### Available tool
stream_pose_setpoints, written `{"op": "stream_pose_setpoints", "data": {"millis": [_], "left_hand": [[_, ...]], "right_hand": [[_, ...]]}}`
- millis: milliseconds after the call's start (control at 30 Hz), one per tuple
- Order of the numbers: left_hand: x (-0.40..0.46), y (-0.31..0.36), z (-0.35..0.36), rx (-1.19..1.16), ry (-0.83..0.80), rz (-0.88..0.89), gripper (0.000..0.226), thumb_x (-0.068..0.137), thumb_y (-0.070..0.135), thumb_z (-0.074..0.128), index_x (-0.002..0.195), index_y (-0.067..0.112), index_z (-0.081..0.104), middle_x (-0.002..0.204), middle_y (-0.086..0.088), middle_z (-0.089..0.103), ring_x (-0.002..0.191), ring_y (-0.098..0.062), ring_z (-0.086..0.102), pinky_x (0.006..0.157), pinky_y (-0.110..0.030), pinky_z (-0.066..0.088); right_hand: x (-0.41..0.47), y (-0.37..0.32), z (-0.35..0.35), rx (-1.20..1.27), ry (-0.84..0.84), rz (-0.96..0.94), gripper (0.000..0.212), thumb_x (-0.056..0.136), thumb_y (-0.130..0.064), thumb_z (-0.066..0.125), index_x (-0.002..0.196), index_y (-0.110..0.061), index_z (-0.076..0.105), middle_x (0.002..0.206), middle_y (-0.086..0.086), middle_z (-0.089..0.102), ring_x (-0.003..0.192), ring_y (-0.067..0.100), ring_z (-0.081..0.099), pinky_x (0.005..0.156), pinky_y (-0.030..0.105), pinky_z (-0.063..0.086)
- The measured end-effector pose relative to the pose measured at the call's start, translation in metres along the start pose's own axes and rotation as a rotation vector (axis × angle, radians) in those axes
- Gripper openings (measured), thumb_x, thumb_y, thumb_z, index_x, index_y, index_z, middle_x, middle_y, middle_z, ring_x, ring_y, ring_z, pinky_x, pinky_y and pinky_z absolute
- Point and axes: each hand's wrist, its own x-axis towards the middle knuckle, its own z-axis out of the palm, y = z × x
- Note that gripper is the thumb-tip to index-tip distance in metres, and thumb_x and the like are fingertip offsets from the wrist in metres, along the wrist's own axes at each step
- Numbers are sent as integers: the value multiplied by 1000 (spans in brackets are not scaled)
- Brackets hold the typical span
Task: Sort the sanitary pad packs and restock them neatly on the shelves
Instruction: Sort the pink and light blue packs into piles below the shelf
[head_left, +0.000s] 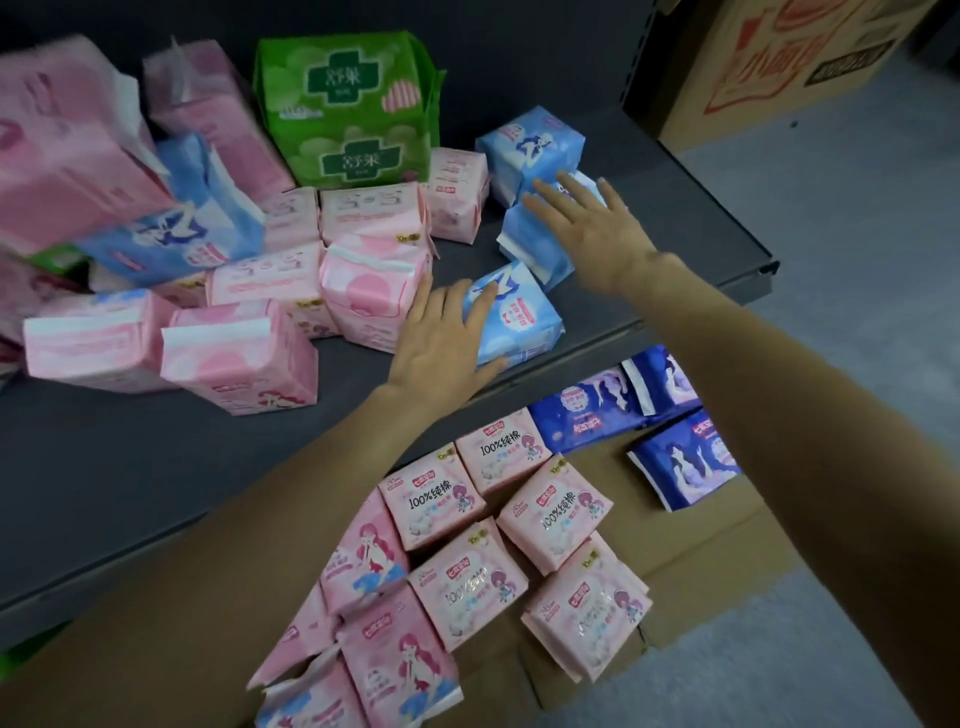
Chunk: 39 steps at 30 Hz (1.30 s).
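Observation:
On the dark grey shelf (156, 457) lie many pad packs: pink ones (239, 358) at the left and middle, a big green pack (345, 109) at the back, light blue packs at the right. My left hand (441, 343) rests with spread fingers on the front light blue pack (519, 322) beside a pink pack (374, 291). My right hand (587, 223) lies flat with straight fingers on a second light blue pack (530, 244). A third light blue pack (530, 145) stands just behind it.
Below the shelf, flattened cardboard (701, 551) on the floor carries several pink packs (550, 509) and dark blue packs (680, 462). A printed cardboard box (779, 67) stands at the upper right. Another light blue pack (176, 228) leans among tall pink packs (67, 145) at the left.

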Motion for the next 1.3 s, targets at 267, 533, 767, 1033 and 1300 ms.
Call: {"op": "stream_pose_setpoints", "data": {"millis": [267, 533, 767, 1033, 1300], "left_hand": [[0, 3, 2, -21, 18, -34, 74, 83, 50, 62, 140, 7, 41, 128, -21, 49, 116, -37, 48, 114, -47, 19], [2, 13, 2, 20, -149, -138, 79, 94, 54, 42, 152, 12, 7, 157, -19, 7, 144, -35, 8, 118, -42, -2], [1, 27, -16, -108, -97, -180, 79, 84, 47, 63, 145, 9, 28, 140, -18, 36, 122, -35, 38, 106, -40, 23], [-90, 113, -32, -458, -37, -317, 108, 63, 53, 75, 148, 11, 23, 129, -13, 43, 116, -31, 41, 97, -39, 33], [-201, 62, -40, -584, -116, -402, 103, 53, 75, 53, 135, 15, 38, 120, -5, 43, 115, -20, 38, 90, -25, 31]], "right_hand": [[-9, 15, 6, -52, 47, 28, 70, 81, -12, 61, 144, -17, 29, 142, 17, 31, 133, 35, 26, 114, 51, 15], [-104, 0, 17, 288, 218, 296, 89, 61, -47, 74, 131, -1, 42, 119, 20, 51, 113, 39, 47, 106, 54, 28], [-216, -61, 18, 751, 235, 601, 99, 56, -72, 46, 135, -12, 41, 120, 8, 52, 107, 30, 43, 89, 43, 36], [-302, -104, 43, 836, 164, 715, 101, 53, -77, 55, 132, -16, 44, 117, 4, 54, 109, 27, 47, 87, 40, 38], [-323, -182, 27, 1159, 111, 577, 92, 62, -67, 72, 134, -24, 34, 124, -3, 57, 109, 17, 58, 86, 40, 50]]}}
